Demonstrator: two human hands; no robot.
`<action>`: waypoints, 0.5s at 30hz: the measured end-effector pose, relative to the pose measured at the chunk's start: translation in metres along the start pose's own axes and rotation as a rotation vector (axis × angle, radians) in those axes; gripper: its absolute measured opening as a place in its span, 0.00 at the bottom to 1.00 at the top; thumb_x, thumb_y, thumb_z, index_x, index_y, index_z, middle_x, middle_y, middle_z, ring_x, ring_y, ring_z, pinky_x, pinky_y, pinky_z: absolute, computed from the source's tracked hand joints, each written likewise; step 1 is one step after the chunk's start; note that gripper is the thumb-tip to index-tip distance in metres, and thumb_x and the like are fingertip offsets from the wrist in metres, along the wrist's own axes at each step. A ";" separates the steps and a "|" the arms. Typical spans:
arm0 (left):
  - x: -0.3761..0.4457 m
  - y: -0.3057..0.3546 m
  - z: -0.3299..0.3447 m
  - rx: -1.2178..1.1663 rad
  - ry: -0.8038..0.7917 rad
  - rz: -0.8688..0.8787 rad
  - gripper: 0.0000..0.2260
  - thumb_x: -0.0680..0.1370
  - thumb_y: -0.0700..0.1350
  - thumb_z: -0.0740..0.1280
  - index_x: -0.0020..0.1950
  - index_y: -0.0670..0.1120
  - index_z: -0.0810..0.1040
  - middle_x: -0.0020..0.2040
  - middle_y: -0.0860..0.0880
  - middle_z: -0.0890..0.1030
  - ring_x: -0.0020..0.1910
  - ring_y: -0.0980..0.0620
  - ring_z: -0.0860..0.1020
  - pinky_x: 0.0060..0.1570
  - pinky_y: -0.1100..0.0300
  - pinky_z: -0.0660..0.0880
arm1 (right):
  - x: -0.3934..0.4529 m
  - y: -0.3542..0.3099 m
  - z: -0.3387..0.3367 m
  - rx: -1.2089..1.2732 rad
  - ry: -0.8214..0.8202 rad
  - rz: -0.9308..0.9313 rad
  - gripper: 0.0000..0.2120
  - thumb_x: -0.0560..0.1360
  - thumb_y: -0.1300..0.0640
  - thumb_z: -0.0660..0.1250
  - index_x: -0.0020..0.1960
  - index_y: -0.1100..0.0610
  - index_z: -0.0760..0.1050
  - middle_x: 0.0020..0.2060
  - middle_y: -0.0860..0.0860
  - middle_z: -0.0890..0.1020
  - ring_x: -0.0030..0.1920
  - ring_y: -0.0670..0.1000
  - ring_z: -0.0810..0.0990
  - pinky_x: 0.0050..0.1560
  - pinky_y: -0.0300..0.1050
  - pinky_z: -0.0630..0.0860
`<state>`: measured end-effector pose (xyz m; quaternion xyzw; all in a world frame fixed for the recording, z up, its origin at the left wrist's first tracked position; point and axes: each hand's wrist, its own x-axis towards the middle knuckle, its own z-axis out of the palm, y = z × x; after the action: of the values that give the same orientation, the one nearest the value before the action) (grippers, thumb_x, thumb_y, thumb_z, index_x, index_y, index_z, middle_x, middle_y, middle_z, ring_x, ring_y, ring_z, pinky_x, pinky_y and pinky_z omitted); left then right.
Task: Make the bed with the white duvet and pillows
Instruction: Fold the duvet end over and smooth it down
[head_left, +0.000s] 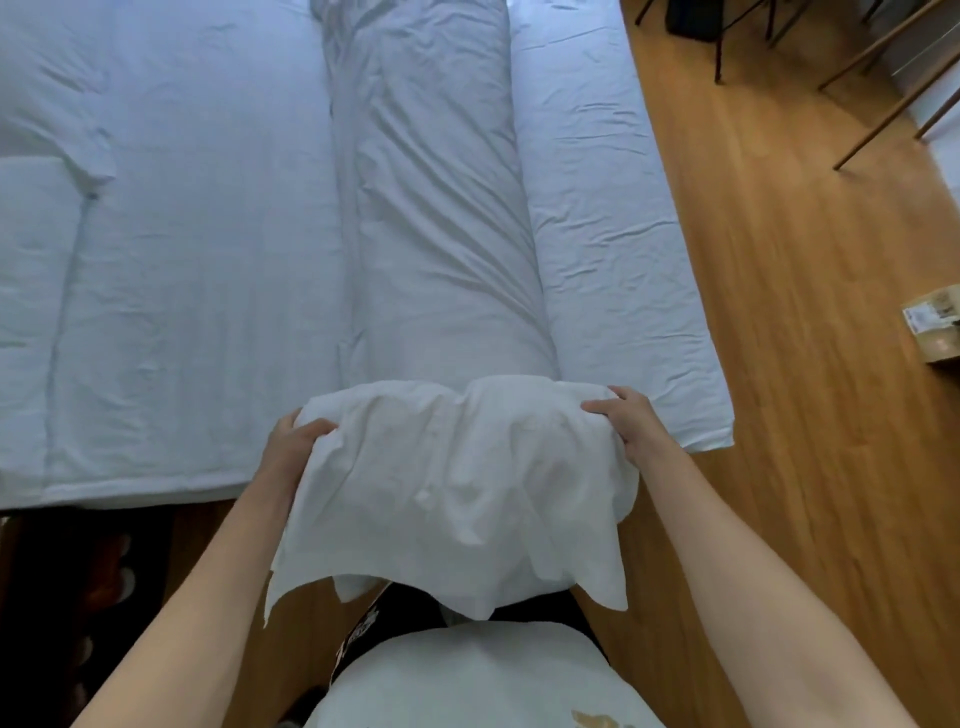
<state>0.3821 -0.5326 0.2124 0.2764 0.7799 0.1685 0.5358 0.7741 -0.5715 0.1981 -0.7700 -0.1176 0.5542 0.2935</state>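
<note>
The white duvet (431, 208) lies bunched into a long roll down the bed (182, 260), from the far end to the near edge. Its near end (457, 483) is lifted off the mattress and hangs over the foot of the bed toward my body. My left hand (296, 447) grips the left side of that lifted end, fingers curled into the cloth. On the right side my right hand (623, 421) grips it the same way. A flat white pillow or folded piece (31, 291) lies at the bed's left edge.
Wooden floor (779, 312) runs along the right side of the bed. A small cardboard box (935, 327) sits on the floor at the right edge. Chair or table legs (883, 88) stand at the upper right. Dark items lie on the floor at lower left.
</note>
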 end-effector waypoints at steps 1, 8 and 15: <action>0.011 0.011 0.004 -0.007 -0.003 0.008 0.26 0.72 0.45 0.67 0.70 0.46 0.70 0.63 0.46 0.76 0.56 0.42 0.77 0.49 0.51 0.73 | 0.017 -0.017 0.001 0.013 0.001 -0.013 0.20 0.70 0.68 0.72 0.61 0.59 0.73 0.52 0.57 0.79 0.51 0.56 0.78 0.49 0.47 0.76; 0.088 0.137 0.028 -0.060 0.035 0.174 0.09 0.80 0.38 0.62 0.55 0.41 0.81 0.52 0.48 0.80 0.54 0.46 0.77 0.49 0.56 0.71 | 0.142 -0.140 0.017 0.059 -0.062 0.117 0.05 0.76 0.66 0.63 0.50 0.64 0.76 0.39 0.57 0.76 0.36 0.55 0.75 0.32 0.42 0.75; 0.147 0.140 0.053 0.161 0.137 0.060 0.23 0.79 0.48 0.65 0.73 0.43 0.68 0.72 0.44 0.69 0.69 0.44 0.69 0.67 0.50 0.66 | 0.197 -0.164 0.073 -0.184 -0.099 0.013 0.21 0.76 0.50 0.64 0.66 0.58 0.71 0.57 0.55 0.77 0.49 0.53 0.77 0.49 0.45 0.72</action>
<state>0.4268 -0.3338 0.1623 0.3295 0.8170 0.1396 0.4522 0.8011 -0.3169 0.1240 -0.7659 -0.1775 0.5804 0.2120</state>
